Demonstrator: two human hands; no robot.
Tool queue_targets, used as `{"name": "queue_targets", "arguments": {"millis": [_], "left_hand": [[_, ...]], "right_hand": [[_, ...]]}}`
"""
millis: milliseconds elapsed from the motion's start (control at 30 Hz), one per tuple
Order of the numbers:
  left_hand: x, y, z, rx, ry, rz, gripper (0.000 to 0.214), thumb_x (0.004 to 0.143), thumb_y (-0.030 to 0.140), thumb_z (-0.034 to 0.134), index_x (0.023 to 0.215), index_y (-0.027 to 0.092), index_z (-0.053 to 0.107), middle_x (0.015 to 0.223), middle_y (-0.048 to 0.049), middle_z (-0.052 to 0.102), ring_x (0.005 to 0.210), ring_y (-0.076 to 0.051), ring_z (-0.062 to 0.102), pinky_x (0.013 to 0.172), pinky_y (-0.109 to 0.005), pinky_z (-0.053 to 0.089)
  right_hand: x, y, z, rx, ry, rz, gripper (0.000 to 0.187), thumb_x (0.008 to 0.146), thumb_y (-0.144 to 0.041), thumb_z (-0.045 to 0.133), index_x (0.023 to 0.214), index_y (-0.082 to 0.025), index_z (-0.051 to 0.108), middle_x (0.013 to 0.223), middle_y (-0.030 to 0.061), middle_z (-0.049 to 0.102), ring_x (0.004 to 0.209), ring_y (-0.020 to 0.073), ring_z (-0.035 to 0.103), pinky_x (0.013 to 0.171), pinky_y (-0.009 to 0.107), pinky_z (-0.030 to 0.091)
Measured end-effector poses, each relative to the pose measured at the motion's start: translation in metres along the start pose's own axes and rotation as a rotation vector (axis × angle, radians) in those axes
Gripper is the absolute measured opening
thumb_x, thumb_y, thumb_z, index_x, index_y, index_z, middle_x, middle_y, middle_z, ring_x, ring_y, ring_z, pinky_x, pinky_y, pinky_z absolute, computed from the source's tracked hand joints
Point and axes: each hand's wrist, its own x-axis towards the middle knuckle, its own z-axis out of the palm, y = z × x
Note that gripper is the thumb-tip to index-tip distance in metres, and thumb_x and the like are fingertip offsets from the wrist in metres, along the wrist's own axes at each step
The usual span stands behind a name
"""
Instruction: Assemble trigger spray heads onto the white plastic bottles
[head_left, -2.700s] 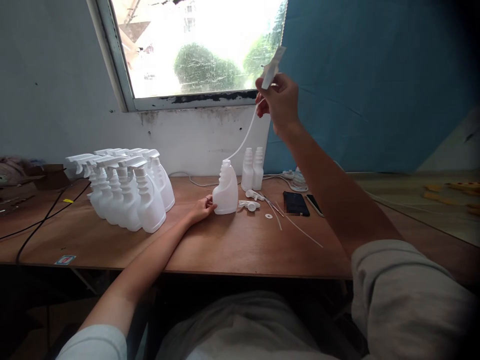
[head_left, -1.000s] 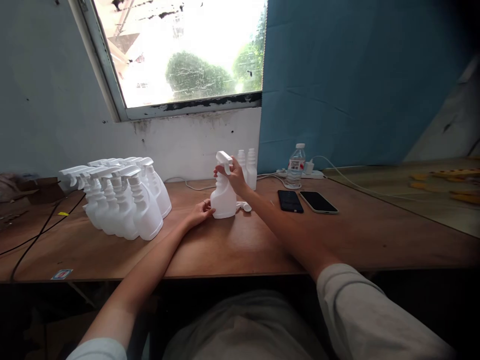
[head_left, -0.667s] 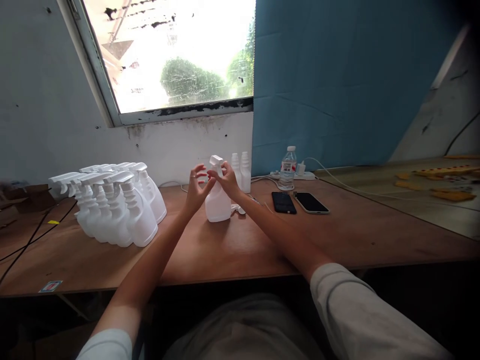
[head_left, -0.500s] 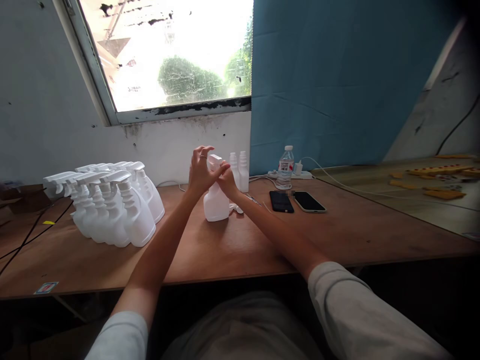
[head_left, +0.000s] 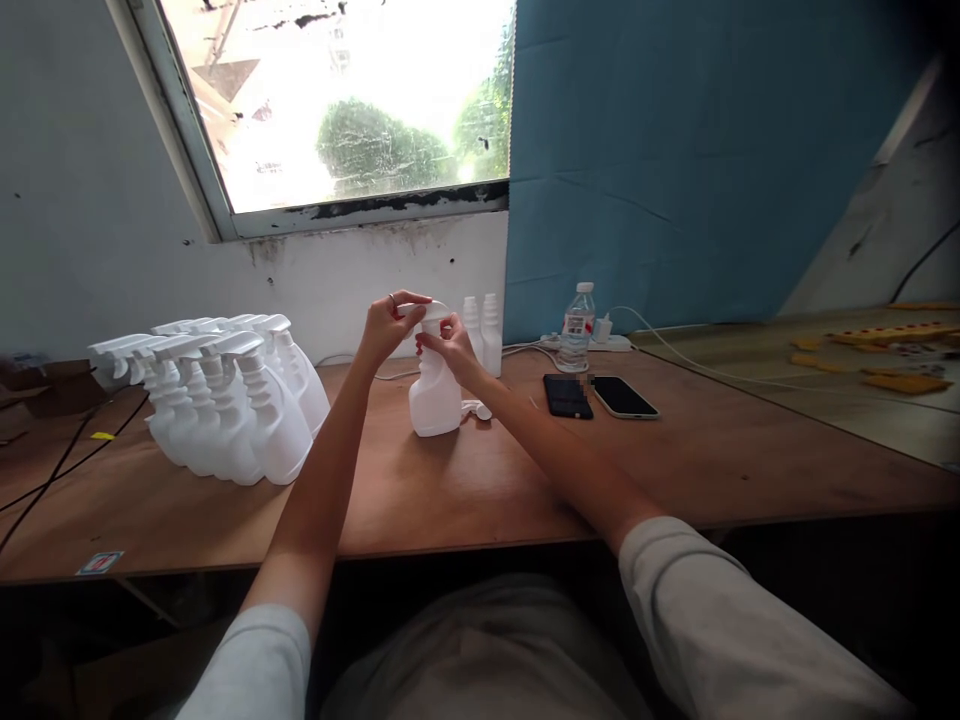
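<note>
A white spray bottle [head_left: 435, 402] stands upright on the wooden table in front of me, with a white trigger sprayer head [head_left: 435, 312] on its neck. My left hand [head_left: 386, 328], a ring on one finger, is closed on the left end of the sprayer head. At the neck, just under the head, the fingers of my right hand [head_left: 455, 352] are closed round the collar. Right behind the bottle lies a loose white sprayer part [head_left: 477, 410], partly covered. Two white bottles without heads [head_left: 490, 335] stand against the wall, partly behind my right hand.
Several white spray bottles with heads [head_left: 281, 430] are grouped at the left. To the right are a water bottle [head_left: 576, 335], a black phone [head_left: 568, 397], a second phone [head_left: 625, 397] and a power strip [head_left: 619, 344] with cables. A cardboard box [head_left: 56, 388] sits far left.
My left hand has gone from raised, spread fingers to a grip on the sprayer head. The head now points left, and my right fingers have shifted round the neck.
</note>
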Motion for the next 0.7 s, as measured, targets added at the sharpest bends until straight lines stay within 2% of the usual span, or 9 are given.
{"name": "queue_targets", "arguments": {"millis": [133, 267, 367, 400, 500, 567, 633, 700], "left_hand": [[0.002, -0.002, -0.001, -0.028, -0.013, -0.007, 0.023, 0.074, 0.030, 0.069, 0.090, 0.013, 0.072, 0.056, 0.0005, 0.055, 0.046, -0.006, 0.041, 0.044, -0.018, 0.033], [0.002, -0.006, -0.002, -0.076, -0.014, -0.009, 0.024, 0.074, 0.030, 0.069, 0.090, 0.013, 0.071, 0.067, -0.0024, 0.062, 0.048, -0.007, 0.046, 0.045, -0.019, 0.036], [0.002, -0.006, -0.003, -0.066, -0.018, 0.006, 0.023, 0.074, 0.030, 0.070, 0.089, 0.013, 0.071, 0.067, -0.0022, 0.062, 0.047, -0.005, 0.044, 0.045, -0.019, 0.035], [0.002, -0.006, -0.003, -0.060, -0.019, 0.006, 0.022, 0.074, 0.030, 0.070, 0.089, 0.013, 0.071, 0.066, -0.0019, 0.061, 0.046, -0.005, 0.043, 0.045, -0.019, 0.035], [0.001, -0.002, -0.003, -0.028, -0.024, -0.011, 0.022, 0.074, 0.029, 0.069, 0.089, 0.013, 0.071, 0.061, -0.0010, 0.060, 0.047, -0.006, 0.045, 0.046, -0.019, 0.036], [0.001, 0.001, -0.004, 0.006, -0.025, -0.012, 0.021, 0.074, 0.027, 0.068, 0.089, 0.013, 0.071, 0.060, -0.0005, 0.059, 0.046, -0.007, 0.046, 0.046, -0.019, 0.037], [0.000, 0.004, -0.004, 0.034, -0.022, -0.007, 0.021, 0.074, 0.026, 0.067, 0.090, 0.012, 0.071, 0.061, -0.0006, 0.060, 0.045, -0.006, 0.044, 0.045, -0.019, 0.036], [0.000, 0.006, -0.004, 0.058, -0.016, 0.003, 0.021, 0.074, 0.026, 0.067, 0.089, 0.013, 0.072, 0.065, -0.0014, 0.063, 0.046, -0.006, 0.045, 0.046, -0.019, 0.036]], "right_hand": [[0.001, -0.003, 0.000, 0.061, -0.121, 0.040, 0.048, 0.072, -0.049, 0.071, 0.100, -0.022, 0.044, 0.073, -0.0017, 0.063, 0.062, 0.0142, 0.062, 0.053, 0.026, 0.051], [0.001, -0.004, 0.005, -0.052, -0.010, 0.007, 0.058, 0.064, -0.045, 0.079, 0.106, -0.021, 0.046, 0.066, -0.0039, 0.061, 0.055, 0.0121, 0.058, 0.049, 0.023, 0.047], [0.000, -0.005, 0.007, 0.001, -0.083, -0.004, 0.053, 0.070, -0.048, 0.074, 0.108, -0.021, 0.047, 0.069, -0.0025, 0.062, 0.059, 0.0132, 0.060, 0.052, 0.024, 0.048], [-0.001, -0.005, 0.007, 0.014, -0.103, 0.008, 0.051, 0.072, -0.048, 0.072, 0.107, -0.021, 0.048, 0.069, -0.0019, 0.063, 0.059, 0.0135, 0.060, 0.052, 0.024, 0.049], [-0.002, -0.005, 0.007, -0.038, -0.028, -0.006, 0.053, 0.067, -0.044, 0.077, 0.105, -0.020, 0.049, 0.065, -0.0032, 0.061, 0.055, 0.0126, 0.058, 0.049, 0.023, 0.047], [-0.002, -0.003, 0.009, -0.034, -0.023, -0.032, 0.051, 0.067, -0.046, 0.077, 0.103, -0.020, 0.051, 0.064, -0.0033, 0.061, 0.055, 0.0124, 0.058, 0.049, 0.023, 0.047], [-0.001, -0.002, 0.010, 0.002, -0.070, -0.018, 0.045, 0.070, -0.049, 0.074, 0.096, -0.019, 0.052, 0.067, -0.0017, 0.061, 0.057, 0.0126, 0.059, 0.051, 0.024, 0.048], [0.000, -0.001, 0.012, -0.014, -0.020, -0.005, 0.044, 0.068, -0.048, 0.075, 0.088, -0.019, 0.049, 0.065, -0.0021, 0.060, 0.055, 0.0121, 0.058, 0.049, 0.023, 0.047]]}}
